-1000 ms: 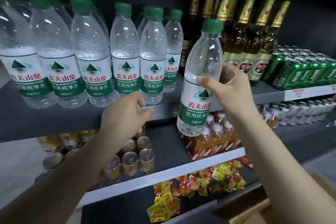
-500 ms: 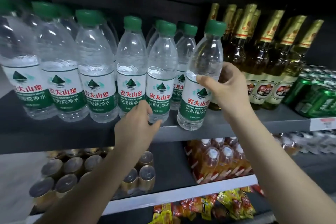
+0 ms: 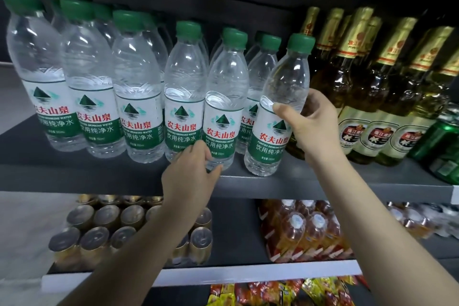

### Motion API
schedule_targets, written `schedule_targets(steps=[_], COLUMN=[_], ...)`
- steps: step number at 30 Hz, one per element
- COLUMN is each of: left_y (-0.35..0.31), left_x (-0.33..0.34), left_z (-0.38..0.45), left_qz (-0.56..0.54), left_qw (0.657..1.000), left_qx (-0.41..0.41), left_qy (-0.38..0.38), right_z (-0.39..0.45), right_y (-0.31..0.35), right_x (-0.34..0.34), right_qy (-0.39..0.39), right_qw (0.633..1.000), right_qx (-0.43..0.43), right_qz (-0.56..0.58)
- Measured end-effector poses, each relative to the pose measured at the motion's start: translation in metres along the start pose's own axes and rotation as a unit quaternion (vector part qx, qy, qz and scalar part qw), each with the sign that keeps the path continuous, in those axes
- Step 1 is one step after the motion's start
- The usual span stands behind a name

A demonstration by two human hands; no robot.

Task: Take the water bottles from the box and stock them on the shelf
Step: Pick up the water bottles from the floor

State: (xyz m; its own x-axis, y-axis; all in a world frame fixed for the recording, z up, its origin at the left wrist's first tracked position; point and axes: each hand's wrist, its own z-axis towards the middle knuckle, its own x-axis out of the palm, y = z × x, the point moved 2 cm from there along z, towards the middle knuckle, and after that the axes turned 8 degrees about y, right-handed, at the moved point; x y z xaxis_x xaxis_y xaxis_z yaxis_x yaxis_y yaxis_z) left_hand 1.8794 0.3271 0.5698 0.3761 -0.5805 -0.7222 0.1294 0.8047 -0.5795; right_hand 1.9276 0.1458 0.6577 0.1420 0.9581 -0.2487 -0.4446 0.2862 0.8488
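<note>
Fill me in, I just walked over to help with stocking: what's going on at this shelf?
A person is stocking clear plastic water bottles with green caps on the dark grey shelf. The right hand grips a tilted bottle at the row's right end, beside the gold-foiled beer bottles. The left hand holds the base of its neighbour.

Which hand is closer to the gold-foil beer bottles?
Right. The right hand grips a water bottle directly beside the beer bottles; the left hand is farther left.
</note>
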Motion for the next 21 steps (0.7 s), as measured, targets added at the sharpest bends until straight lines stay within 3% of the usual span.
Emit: schedule_targets(steps=[8, 21], left_y=[0.0, -0.001], left_x=[0.001, -0.002], left_z=[0.001, 0.002], left_qz=[0.017, 0.045], left_qw=[1.0, 0.999], left_qx=[0.008, -0.006], left_qy=[-0.004, -0.004], right_z=[0.002, -0.021], right_y=[-0.013, -0.031], right_x=[-0.003, -0.009], right_qy=[0.013, 0.101], right_qw=[1.0, 0.995], right_qx=[0.0, 0.002], right_qz=[0.008, 0.015])
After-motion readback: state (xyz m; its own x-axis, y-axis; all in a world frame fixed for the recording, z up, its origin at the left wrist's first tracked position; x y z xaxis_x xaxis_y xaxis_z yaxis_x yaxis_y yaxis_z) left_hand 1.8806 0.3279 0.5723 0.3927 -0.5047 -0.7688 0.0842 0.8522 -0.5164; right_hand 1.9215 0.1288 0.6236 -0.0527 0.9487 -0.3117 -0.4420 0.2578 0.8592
